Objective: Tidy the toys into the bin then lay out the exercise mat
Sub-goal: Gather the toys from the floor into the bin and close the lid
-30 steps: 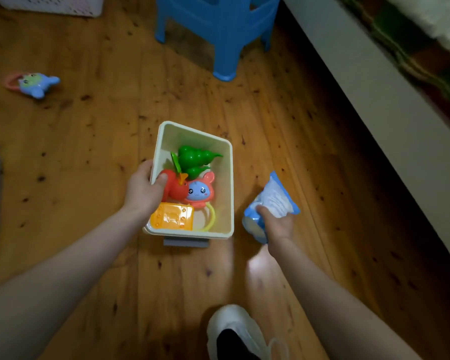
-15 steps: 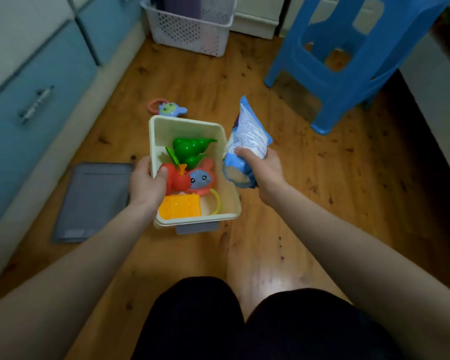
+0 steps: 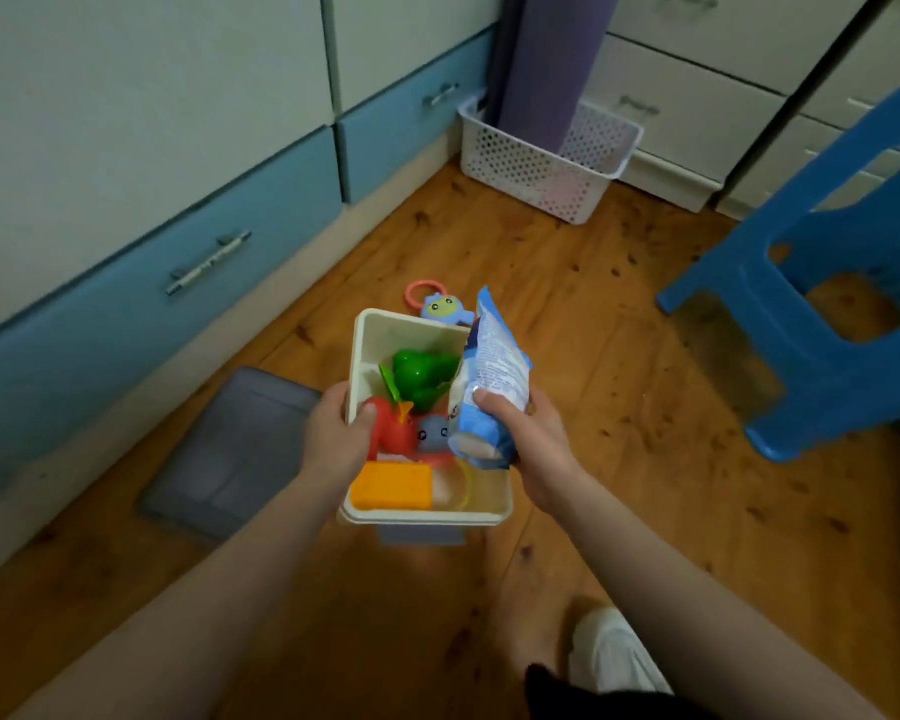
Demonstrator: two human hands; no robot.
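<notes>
Left hand (image 3: 333,445) grips the cream bin's (image 3: 481,506) left rim; right hand (image 3: 528,439) clasps a blue-and-white pouch (image 3: 492,376) over the toys.

A home bedroom or playroom: wooden floor (image 3: 619,407), blue drawers (image 3: 178,262), plastic stool (image 3: 827,314), scattered toys.

Both bare forearms reach forward from the lower corners and meet mid-frame. The left hand (image 3: 333,444) grips the left rim of the bin (image 3: 427,517), with its thumb hooked over the edge. The right hand (image 3: 533,449) curls round the lower half of a blue packet (image 3: 494,366), holding it tilted above the bin's right edge.
</notes>
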